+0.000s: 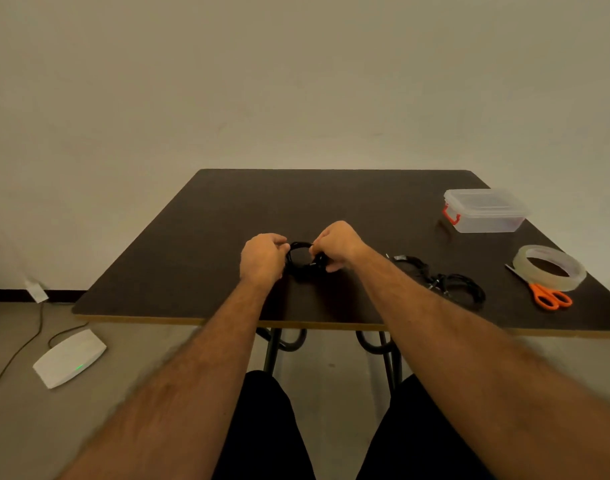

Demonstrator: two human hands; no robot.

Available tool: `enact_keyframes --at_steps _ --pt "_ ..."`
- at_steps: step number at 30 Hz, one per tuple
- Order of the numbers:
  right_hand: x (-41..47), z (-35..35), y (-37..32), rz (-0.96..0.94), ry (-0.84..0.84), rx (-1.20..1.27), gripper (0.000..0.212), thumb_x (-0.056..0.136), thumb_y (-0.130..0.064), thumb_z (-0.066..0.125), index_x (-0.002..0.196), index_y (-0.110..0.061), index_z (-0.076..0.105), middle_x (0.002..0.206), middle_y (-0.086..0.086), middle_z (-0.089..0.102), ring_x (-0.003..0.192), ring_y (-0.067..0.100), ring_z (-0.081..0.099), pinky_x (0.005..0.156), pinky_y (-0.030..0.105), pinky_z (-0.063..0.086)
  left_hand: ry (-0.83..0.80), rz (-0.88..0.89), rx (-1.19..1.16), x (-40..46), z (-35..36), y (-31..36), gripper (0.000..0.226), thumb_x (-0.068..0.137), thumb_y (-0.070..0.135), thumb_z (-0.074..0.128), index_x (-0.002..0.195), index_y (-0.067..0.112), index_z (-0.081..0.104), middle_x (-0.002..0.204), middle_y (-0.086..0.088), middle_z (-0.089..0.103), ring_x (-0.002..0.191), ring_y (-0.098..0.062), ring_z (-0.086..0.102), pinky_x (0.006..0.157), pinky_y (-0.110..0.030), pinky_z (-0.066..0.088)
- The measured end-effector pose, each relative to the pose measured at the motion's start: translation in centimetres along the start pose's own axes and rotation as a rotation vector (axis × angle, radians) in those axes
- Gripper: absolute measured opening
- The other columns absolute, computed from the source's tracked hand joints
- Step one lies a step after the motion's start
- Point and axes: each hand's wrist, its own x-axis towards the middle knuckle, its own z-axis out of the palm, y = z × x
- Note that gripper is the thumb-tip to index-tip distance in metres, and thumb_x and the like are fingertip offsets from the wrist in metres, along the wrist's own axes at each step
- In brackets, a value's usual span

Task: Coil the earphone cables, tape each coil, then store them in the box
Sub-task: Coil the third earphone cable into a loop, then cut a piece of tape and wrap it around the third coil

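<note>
Both hands, left hand and right hand, pinch opposite sides of the black cable coil mid-worktop; looks light, floppy, springy, so I'd grip across all loops.

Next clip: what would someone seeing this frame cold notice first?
Two bare forearms reach to the middle of the dark table, where the left hand and right hand hold a black cable coil between them. At the right side, orange-handled scissors, a tape roll and a closed clear box stand out.
</note>
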Motion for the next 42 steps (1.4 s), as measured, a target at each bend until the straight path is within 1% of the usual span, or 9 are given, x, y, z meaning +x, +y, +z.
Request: enact_keyframes --at_steps 6,12,18,24,27,29,31,36,42 --pt "1.7 0.5 0.3 0.04 -0.012 -0.082 0.015 0.086 -0.019 0.073 0.099 -0.011 0.072 0.099 0.007 0.07 0.084 0.018 0.069 0.071 0.035 0.063 -0.065 -0.002 0.141 1.1 1.4 -0.6 0.025 0.097 0.027 0.058 0.12 0.022 0.066 0.102 0.001 0.068 0.089 -0.013 0.065 0.084 -0.038 0.059" --pt "1.9 0.5 0.6 -0.005 0.04 -0.26 0.023 0.091 -0.034 0.066 0.092 -0.011 0.068 0.087 0.005 0.067 0.072 0.019 0.066 0.063 0.032 0.061 -0.01 0.076 0.268 1.2 1.7 -0.8 0.024 0.098 0.025 0.057 0.117 0.021 0.071 0.108 0.0 0.072 0.097 -0.014 0.065 0.087 -0.034 0.055" --pt "2.1 -0.3 1.0 -0.011 0.014 -0.214 0.025 0.096 -0.038 0.059 0.101 -0.015 0.067 0.092 0.003 0.068 0.08 0.014 0.068 0.065 0.031 0.061 -0.012 0.081 0.285 1.1 1.8 -0.7 0.026 0.099 0.026 0.056 0.12 0.02 0.068 0.116 0.0 0.07 0.105 -0.013 0.063 0.093 -0.033 0.053" --pt "1.2 -0.5 1.9 -0.121 0.192 -0.408 0.029 0.093 -0.047 0.06 0.086 -0.019 0.064 0.081 0.0 0.068 0.073 0.015 0.068 0.07 0.036 0.06 -0.001 0.074 0.288 1.0 1.8 -0.6 0.026 0.099 0.026 0.056 0.121 0.02 0.068 0.115 0.0 0.07 0.105 -0.014 0.063 0.091 -0.033 0.053" --pt "0.8 -0.4 2.3 -0.135 0.201 -0.355 0.036 0.093 -0.051 0.058 0.078 -0.019 0.063 0.077 0.0 0.069 0.069 0.016 0.068 0.069 0.038 0.06 -0.006 0.059 0.286 1.0 1.9 -0.6 0.026 0.099 0.027 0.056 0.121 0.021 0.068 0.115 0.001 0.069 0.104 -0.013 0.063 0.088 -0.031 0.051" --pt "0.5 -0.5 2.1 -0.143 0.204 -0.364 0.042 0.096 -0.054 0.052 0.074 -0.019 0.062 0.075 0.0 0.067 0.068 0.016 0.067 0.065 0.035 0.058 -0.002 0.052 0.29 1.0 1.9 -0.5 0.025 0.098 0.028 0.056 0.119 0.022 0.068 0.114 0.002 0.07 0.103 -0.012 0.063 0.085 -0.03 0.05" --pt "0.2 -0.7 1.8 -0.15 0.202 -0.397 0.043 0.098 -0.053 0.046 0.077 -0.02 0.062 0.076 -0.001 0.065 0.07 0.014 0.064 0.064 0.033 0.055 0.003 0.052 0.29 1.0 2.0 -0.4 0.024 0.098 0.029 0.056 0.118 0.022 0.069 0.112 0.002 0.07 0.102 -0.012 0.064 0.084 -0.029 0.049" --pt "0.1 -0.8 1.5 -0.16 0.183 -0.417 0.034 0.101 -0.046 0.045 0.091 -0.02 0.065 0.081 -0.003 0.063 0.079 0.015 0.064 0.075 0.039 0.058 0.023 0.042 0.259 0.9 1.9 -0.4 0.025 0.099 0.033 0.054 0.116 0.022 0.07 0.106 0.003 0.071 0.096 -0.01 0.064 0.081 -0.027 0.049" --pt "-0.3 -1.5 1.5 -0.194 0.21 -0.421 0.027 0.099 -0.043 0.05 0.088 -0.022 0.064 0.08 -0.005 0.063 0.077 0.012 0.063 0.07 0.035 0.056 0.099 0.071 0.201 0.6 1.6 0.2 0.024 0.1 0.03 0.054 0.116 0.021 0.07 0.109 0.004 0.07 0.096 -0.007 0.062 0.078 -0.022 0.045"
